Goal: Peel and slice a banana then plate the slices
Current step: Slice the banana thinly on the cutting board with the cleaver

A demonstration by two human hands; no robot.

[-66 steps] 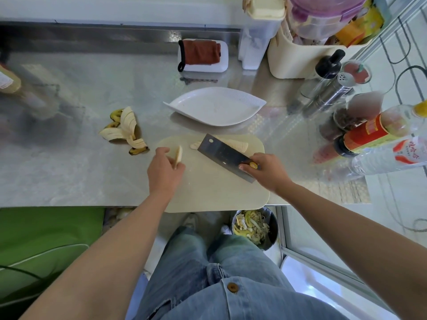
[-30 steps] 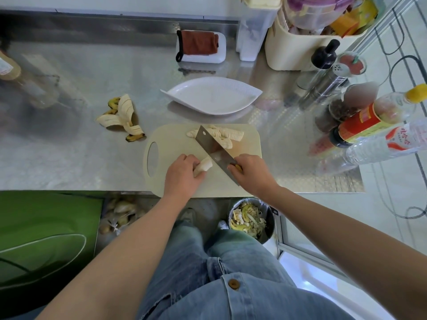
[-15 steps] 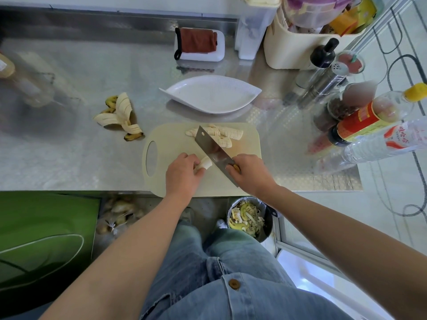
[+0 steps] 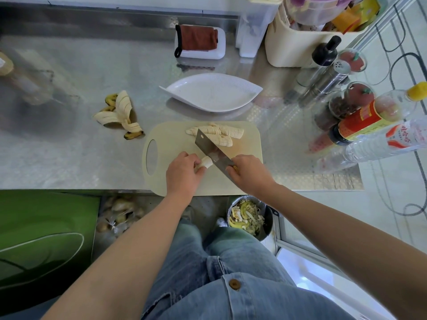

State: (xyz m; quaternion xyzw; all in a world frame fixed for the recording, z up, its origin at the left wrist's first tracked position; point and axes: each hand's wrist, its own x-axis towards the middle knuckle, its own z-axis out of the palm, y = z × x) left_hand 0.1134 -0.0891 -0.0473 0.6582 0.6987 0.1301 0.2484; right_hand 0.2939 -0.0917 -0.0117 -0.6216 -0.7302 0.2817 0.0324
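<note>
On the beige cutting board (image 4: 171,135), my left hand (image 4: 183,174) holds a short peeled banana piece (image 4: 205,163) down near the board's front. My right hand (image 4: 250,173) grips the handle of a cleaver (image 4: 211,151), whose blade stands on the board right against the piece's free end. Two rows of cut banana slices (image 4: 217,133) lie at the board's far edge. Just behind the board sits a white leaf-shaped plate (image 4: 242,88), with nothing on it. The banana peel (image 4: 120,114) lies on the steel counter to the left.
Bottles and spice jars (image 4: 360,116) crowd the counter's right side. A cream bin (image 4: 291,42) and a soap dish with a brown cloth (image 4: 199,41) stand at the back. A metal scrap bucket (image 4: 248,219) sits on the floor below the counter edge.
My left hand brought the banana piece down from mid-air onto the board's front. The cleaver swung from the far slices to that piece, which now looks slightly shorter than half a second ago.
</note>
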